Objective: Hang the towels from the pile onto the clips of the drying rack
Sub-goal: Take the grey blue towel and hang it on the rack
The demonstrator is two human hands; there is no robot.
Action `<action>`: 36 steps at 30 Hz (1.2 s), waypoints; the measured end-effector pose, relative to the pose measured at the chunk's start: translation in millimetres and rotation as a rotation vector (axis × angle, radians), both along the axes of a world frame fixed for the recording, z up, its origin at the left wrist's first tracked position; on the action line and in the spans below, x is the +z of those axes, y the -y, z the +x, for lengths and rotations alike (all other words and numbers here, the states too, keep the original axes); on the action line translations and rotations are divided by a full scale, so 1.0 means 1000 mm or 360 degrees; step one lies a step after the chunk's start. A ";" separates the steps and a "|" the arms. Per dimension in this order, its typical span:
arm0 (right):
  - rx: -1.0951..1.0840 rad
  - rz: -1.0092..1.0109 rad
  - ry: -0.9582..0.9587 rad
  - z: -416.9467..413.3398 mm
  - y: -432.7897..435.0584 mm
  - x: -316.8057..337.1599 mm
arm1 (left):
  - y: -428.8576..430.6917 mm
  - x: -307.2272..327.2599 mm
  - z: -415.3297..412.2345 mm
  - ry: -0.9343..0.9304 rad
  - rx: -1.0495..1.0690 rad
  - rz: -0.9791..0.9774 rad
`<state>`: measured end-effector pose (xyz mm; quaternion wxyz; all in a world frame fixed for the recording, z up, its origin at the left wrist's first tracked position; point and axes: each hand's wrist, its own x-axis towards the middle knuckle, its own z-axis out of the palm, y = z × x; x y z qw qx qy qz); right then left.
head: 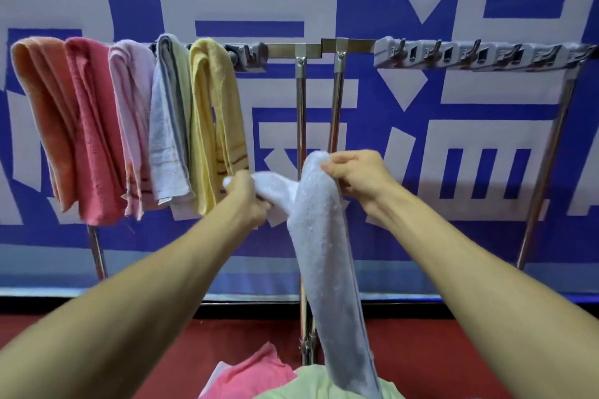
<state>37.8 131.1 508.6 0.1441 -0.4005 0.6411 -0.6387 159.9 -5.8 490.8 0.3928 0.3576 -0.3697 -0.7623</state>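
Left grip (249,196), right grip (356,172) clenched on white towel (327,253) | fluffy, draped, dangling

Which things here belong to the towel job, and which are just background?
Job: white towel, left hand, right hand, pile, hung towels, clips, rack.
Background: banner, floor.

Indoor staged space, not domestic-looking: blue banner wall (421,246) with huge white characters, red floor (453,350) below. Laundry-drying station set up in front: steel drying rack (300,107), grey clip bars (479,55), hung towels (94,126) at left.
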 end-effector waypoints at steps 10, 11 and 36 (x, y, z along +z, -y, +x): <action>-0.0336 -0.0362 0.0547 -0.008 0.022 0.032 | -0.028 -0.038 -0.008 0.0183 -0.0643 -0.0821; -0.0356 -0.0358 0.0558 -0.009 0.022 0.032 | -0.030 -0.035 -0.008 0.0184 -0.0685 -0.0905; 0.0697 -0.0104 0.0497 -0.012 -0.007 0.031 | -0.063 0.106 -0.016 0.0618 -0.0629 -0.2059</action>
